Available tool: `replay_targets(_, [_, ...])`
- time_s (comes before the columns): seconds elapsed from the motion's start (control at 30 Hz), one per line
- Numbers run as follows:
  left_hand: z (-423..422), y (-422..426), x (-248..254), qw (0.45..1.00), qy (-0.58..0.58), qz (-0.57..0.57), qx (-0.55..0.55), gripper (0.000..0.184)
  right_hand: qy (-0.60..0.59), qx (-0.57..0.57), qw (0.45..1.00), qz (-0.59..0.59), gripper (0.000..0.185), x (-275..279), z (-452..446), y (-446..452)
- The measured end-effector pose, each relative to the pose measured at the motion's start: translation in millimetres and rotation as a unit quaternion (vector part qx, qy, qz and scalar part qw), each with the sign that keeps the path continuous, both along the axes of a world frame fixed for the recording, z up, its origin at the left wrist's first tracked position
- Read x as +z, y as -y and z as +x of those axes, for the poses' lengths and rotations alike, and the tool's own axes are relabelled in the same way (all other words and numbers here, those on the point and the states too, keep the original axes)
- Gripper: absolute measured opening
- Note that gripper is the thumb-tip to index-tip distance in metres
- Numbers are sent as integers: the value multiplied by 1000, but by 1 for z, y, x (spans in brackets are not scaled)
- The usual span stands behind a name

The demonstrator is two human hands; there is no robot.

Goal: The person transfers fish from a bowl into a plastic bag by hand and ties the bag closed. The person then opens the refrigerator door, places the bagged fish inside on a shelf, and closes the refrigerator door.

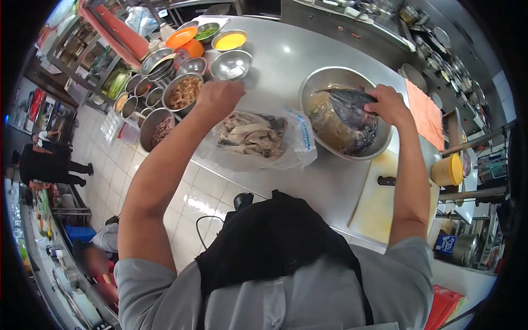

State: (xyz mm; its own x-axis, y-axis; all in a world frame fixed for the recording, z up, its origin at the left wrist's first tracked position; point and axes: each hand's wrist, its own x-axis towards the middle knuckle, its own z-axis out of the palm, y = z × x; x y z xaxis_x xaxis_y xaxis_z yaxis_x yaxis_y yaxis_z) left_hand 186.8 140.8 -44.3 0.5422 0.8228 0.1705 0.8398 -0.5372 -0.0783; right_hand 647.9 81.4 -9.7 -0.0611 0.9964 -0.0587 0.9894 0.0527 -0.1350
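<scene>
My right hand grips the upper right edge of a dark-skinned fish piece, which lies in a large steel bowl with cloudy yellowish liquid. Above a clear plastic bag, my left hand is closed with its fingers curled under; what it holds, if anything, is hidden. Pale, greyish meat or fish pieces fill the bag. Just beyond my left hand stands a small steel bowl with a little white stuff at its bottom.
Bowls of shredded food, minced meat and yellow liquid stand at the left. A knife lies on a cutting board at the right, near an orange cloth and a yellow tub. People are at far left.
</scene>
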Motion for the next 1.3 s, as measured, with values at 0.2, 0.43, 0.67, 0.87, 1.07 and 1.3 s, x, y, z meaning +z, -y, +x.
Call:
replay_targets(0.2, [-7,38,46,997,4,-12,75,47,-222,68,973,-5,29,68,-31,36])
replay_targets(0.43, [-59,92,87,939,45,-199,275,69,-381,165,908,-46,33,90,-135,25])
replay_targets(0.67, [-93,105,13,840,343,-353,229,45,-321,104,934,-120,27,-6,-238,4])
replay_targets(0.87, [-94,114,9,662,647,-320,202,24,-94,200,973,68,28,-131,-245,43])
replay_targets(1.07, [-79,113,10,377,838,-375,122,19,-282,168,944,18,27,-88,-205,83])
replay_targets(1.3, [-60,131,24,513,738,-429,93,39,29,-150,983,-99,34,-76,-14,10])
